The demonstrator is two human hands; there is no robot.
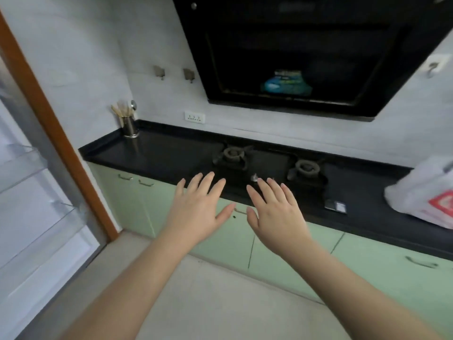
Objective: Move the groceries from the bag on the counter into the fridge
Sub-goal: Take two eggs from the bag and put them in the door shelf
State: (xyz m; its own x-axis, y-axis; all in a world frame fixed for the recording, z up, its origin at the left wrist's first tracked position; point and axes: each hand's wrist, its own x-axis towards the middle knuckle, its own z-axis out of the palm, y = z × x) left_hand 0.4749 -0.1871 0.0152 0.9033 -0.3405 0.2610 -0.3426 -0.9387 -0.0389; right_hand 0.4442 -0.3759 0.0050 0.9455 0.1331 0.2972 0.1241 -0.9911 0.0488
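Both hands are held out side by side, palms down and fingers spread, holding nothing: the left hand [196, 204] and the right hand [275, 212] hover before the front edge of the black surface [159, 155]. Beyond them sits a two-burner stove [267, 165]. The white bag [424, 195] rests at the surface's right end, and the open fridge [31, 192] stands at far left.

counter [171, 153]: black, glossy, running along the wall above pale green cabinets.
left back corner: steel utensil holder [130, 128] with sticks and a spoon.
middle: two-burner gas hob [267, 165] set into the top.
front edge, right of hob: small dark flat object [335, 206], unclear.
right end: white plastic bag [424, 195], red print.
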